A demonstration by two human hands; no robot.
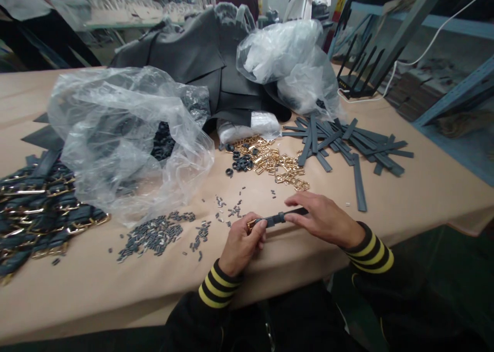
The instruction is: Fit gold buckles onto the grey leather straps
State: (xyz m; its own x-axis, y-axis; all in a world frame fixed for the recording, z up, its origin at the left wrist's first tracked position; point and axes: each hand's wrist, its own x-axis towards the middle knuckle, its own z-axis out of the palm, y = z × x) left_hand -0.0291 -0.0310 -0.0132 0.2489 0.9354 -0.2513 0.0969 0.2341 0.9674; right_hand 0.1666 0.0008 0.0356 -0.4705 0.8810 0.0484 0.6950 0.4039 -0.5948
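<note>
A dark grey strap (275, 220) with a gold buckle at its left end is held just above the table's front edge. My left hand (243, 243) is closed on the buckle end, thumb on top. My right hand (322, 218) has its thumb and fingers round the strap's right part, beside a small loop. Beyond my hands lie gold buckles (285, 164) and dark loops (242, 162) in a heap. Small grey pieces (152, 236) are spread to the left of my left hand.
Loose grey straps (347, 141) lie at the right, near a black router (357, 82). A clear plastic bag (131, 136) covers the left middle; buckled straps (34, 208) are piled at far left. Dark sheets (193, 53) and another bag (285, 53) stand behind. A person (38, 22) is at the back left.
</note>
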